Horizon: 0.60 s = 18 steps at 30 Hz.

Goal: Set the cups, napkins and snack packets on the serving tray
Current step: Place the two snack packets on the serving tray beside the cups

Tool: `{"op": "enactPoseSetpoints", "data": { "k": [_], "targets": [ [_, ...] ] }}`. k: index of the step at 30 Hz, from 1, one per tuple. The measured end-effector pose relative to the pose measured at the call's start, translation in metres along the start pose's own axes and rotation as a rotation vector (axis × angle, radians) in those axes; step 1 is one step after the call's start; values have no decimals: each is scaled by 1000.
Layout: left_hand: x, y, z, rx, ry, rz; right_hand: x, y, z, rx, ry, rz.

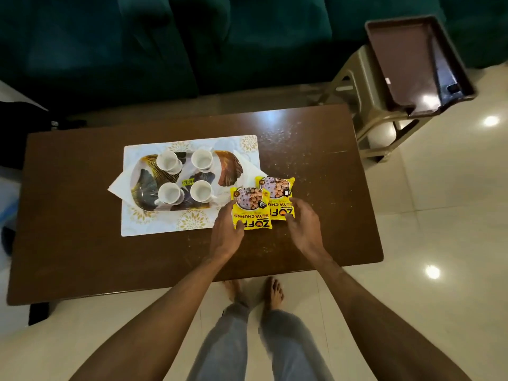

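Note:
An oval leaf-patterned serving tray sits on a white placemat. Several white cups stand on it. A white napkin pokes out from under the tray's left end, and another napkin from under its right end. Two yellow snack packets lie at the tray's right end. My left hand pinches the left packet at its lower left corner, and this packet overlaps the tray's rim. My right hand holds the right packet at its lower right corner.
The brown table has crumbs scattered over its right half. A plastic stool at the back right carries a dark brown rectangular tray. A dark green sofa runs behind the table. My bare feet stand at the table's near edge.

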<state>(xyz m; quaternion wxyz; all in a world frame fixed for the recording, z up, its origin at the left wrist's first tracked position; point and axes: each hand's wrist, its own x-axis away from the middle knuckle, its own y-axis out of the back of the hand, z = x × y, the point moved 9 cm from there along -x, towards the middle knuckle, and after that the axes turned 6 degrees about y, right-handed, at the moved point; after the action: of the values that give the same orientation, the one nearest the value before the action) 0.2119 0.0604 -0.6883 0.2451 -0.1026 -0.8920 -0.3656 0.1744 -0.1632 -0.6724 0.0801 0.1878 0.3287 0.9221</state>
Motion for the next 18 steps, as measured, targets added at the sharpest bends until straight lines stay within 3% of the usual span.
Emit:
{"op": "enactPoseSetpoints", "data": {
  "k": [8, 13, 18],
  "targets": [
    [-33, -37, 47, 78, 135, -41, -19, -74, -27, -88, -48, 54],
    [-41, -53, 64, 295, 227, -19, -24, -100, -29, -124, -77, 24],
    [-32, -44, 71, 633, 342, 44, -30, -92, -33, -350, -174, 108]
  ]
}}
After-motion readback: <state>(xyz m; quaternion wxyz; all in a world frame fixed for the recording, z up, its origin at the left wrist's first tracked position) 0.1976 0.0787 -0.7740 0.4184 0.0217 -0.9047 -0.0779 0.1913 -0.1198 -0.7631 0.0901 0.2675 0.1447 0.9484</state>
